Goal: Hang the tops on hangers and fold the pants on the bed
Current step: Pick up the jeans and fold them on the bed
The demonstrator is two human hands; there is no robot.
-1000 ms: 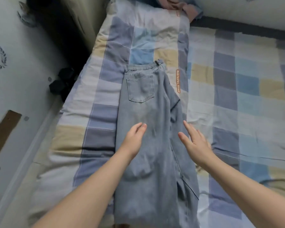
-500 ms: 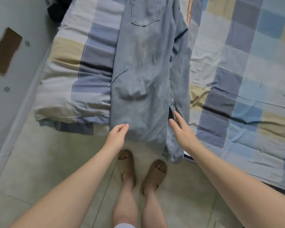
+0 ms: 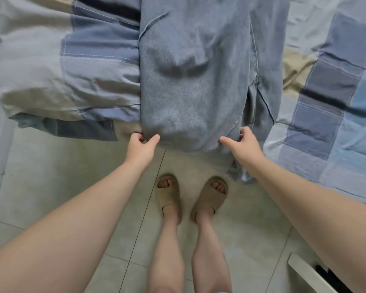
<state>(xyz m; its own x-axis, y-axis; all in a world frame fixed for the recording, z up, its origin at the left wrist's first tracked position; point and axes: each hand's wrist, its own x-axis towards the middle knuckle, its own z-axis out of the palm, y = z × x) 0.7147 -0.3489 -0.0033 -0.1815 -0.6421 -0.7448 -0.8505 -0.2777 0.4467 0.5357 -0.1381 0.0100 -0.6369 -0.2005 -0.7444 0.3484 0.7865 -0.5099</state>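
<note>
Light blue jeans [image 3: 190,81] lie lengthwise on the bed, their legs hanging over the near edge toward the floor. My left hand [image 3: 141,144] pinches the left side of the hanging legs, thumb on top and fingers curled under the cloth. At the right side of the legs, my right hand [image 3: 241,142] grips the denim, with its thumb pointing left and its fingers tucked behind the fabric. The waistband lies beyond the top of the view. No tops or hangers are in view.
The bed's checked blue, grey and beige quilt [image 3: 72,70] spreads to both sides of the jeans. My feet in tan slippers [image 3: 169,193] stand on the pale tiled floor [image 3: 51,166] by the bed edge. A white furniture edge [image 3: 304,273] shows at bottom right.
My view has tipped down from the waistband to the bed edge. Both hands slid down the jeans from mid-leg to the hanging ends and closed on the fabric there.
</note>
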